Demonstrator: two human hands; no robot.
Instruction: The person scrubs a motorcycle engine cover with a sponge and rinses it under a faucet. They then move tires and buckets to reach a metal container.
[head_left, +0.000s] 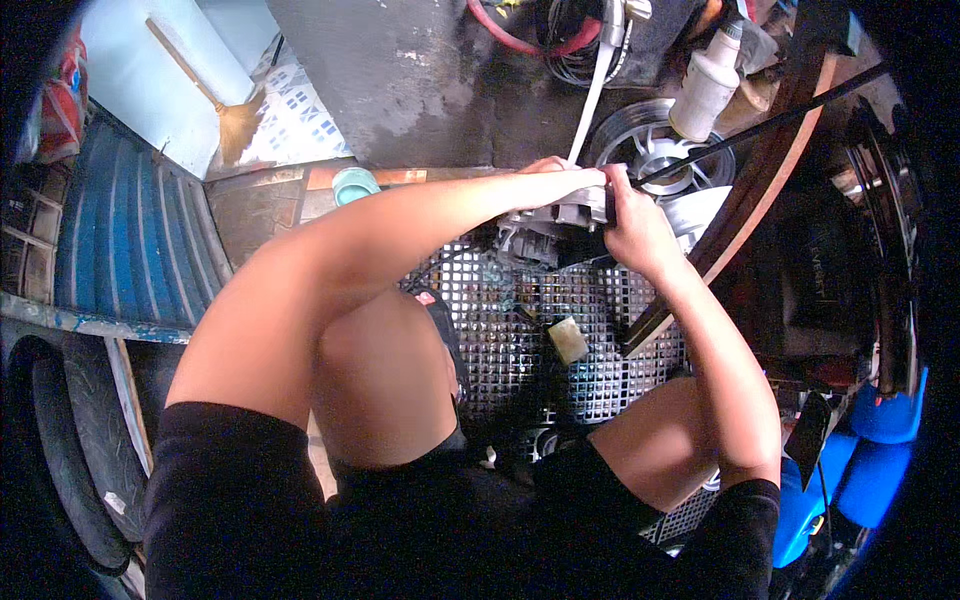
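Note:
Both my hands are at a grey metal engine part in front of me. My left hand grips its upper edge, with most of the fingers hidden behind the wrist. At its right side, my right hand is closed around the edge, thumb side up. A chrome tap stands above, and a white streak that looks like running water reaches from it down to my left hand. Below the part is a dark plastic grating, on which a yellowish sponge lies between my knees.
A spoked metal wheel and a white bottle stand beyond my right hand. A wooden beam slants along the right. On the left are a teal cup, a broom, blue corrugated metal and tyres.

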